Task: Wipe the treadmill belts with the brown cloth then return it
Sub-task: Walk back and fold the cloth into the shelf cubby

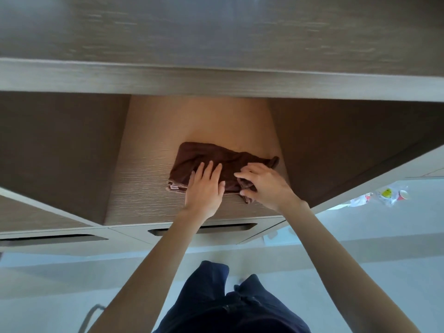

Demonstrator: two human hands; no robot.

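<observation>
Nearest are the person's dark trousers (pixel 230 306) over a pale floor (pixel 360 248), both bare arms stretching forward into an open wooden cubby. Below its front edge runs a drawer (pixel 204 230) with a slot handle. On the shelf (pixel 144 188) inside lies the cloth (pixel 206 156), brown and roughly folded, towards the right side. The left hand (pixel 204 188) rests flat on it, fingers spread and straight, pressing its near edge. The right hand (pixel 264 186) is just beside it, curled, thumb and fingers pinching a bunched corner of the cloth at the near right. Off to the right, on the floor, sits some crumpled litter (pixel 382 195). Above the cubby is a blurred wooden panel (pixel 216 27).
</observation>
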